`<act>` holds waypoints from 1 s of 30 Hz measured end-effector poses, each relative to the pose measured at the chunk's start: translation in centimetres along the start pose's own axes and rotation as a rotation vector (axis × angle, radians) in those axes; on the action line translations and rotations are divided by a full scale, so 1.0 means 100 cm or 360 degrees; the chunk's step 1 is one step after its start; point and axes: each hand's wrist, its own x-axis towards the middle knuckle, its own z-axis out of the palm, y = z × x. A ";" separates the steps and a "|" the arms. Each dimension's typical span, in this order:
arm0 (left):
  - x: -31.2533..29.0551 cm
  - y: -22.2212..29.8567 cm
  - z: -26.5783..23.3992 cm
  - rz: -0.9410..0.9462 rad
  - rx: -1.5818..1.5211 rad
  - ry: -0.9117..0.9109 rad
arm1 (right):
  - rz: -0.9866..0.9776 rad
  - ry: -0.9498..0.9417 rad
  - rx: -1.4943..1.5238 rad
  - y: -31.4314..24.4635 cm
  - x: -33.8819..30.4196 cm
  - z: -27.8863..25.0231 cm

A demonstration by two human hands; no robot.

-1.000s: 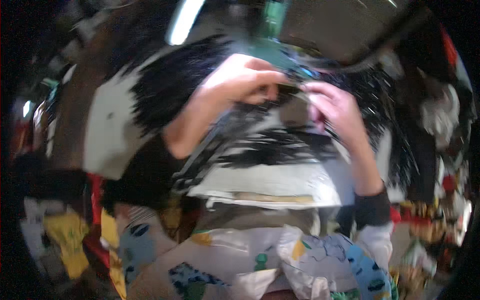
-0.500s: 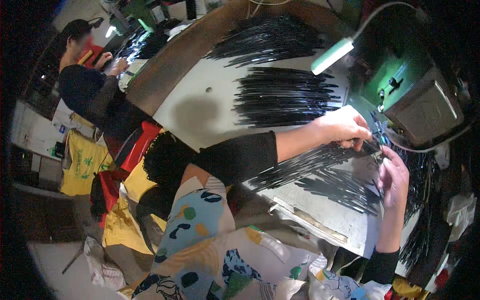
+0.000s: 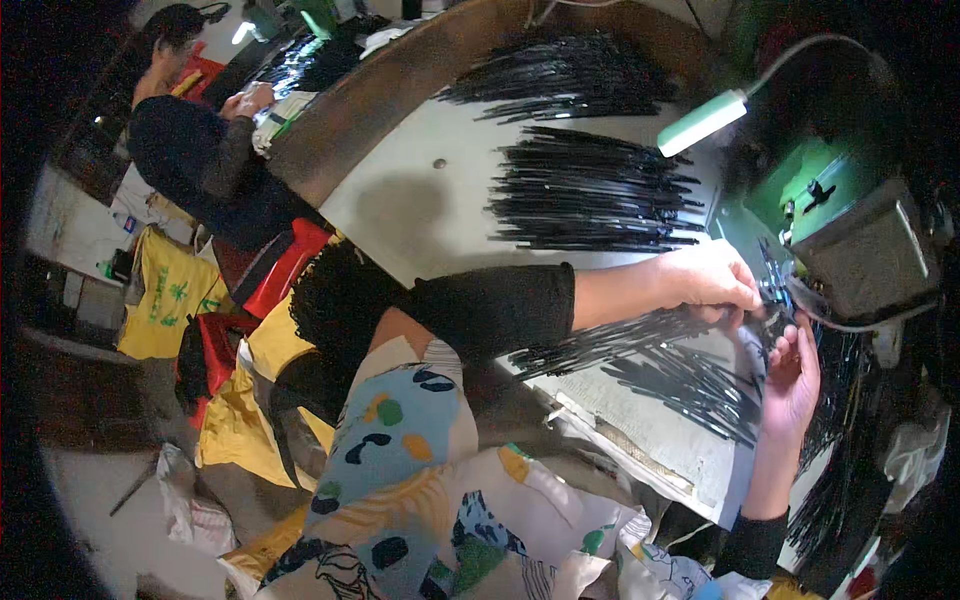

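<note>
My left hand (image 3: 712,278) reaches across the table with its fingers pinched together beside the small metal working part (image 3: 773,287) of a green machine. Whatever lies between those fingertips is too small to make out. Just below that part is my right hand (image 3: 793,378), palm turned inward and fingers curled, its fingertips close to the metal. What it grips is hidden. Under my left forearm lies a bundle of thin black strips (image 3: 600,345), with a looser fan of black strips (image 3: 690,385) nearer to me.
Two more piles of black strips, a middle pile (image 3: 590,190) and a far pile (image 3: 570,75), lie on the white tabletop (image 3: 460,225). A lit lamp (image 3: 702,122) hangs over it. A grey box (image 3: 868,245) fronts the green machine (image 3: 815,195). Far left, another person (image 3: 200,150) works.
My view has shifted slightly, so the table sits further right. Both hands stay beside the machine's metal part, with my right-hand fingers more curled. The other person's hands have come together.
</note>
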 end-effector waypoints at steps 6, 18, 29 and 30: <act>-0.008 0.007 0.009 -0.0140 0.0336 -0.0112 | 0.0112 -0.0109 -0.0293 0.000 -0.004 0.021; -0.005 0.008 0.012 -0.0274 0.0400 -0.0213 | 0.0002 -0.0088 -0.0084 -0.002 0.000 0.005; -0.028 0.019 -0.061 0.0190 0.2040 0.0633 | 0.0097 -0.0143 -0.0155 -0.004 -0.002 0.015; -0.025 0.020 -0.065 0.0319 0.2221 0.0778 | 0.0106 -0.0147 -0.0164 -0.004 -0.002 0.015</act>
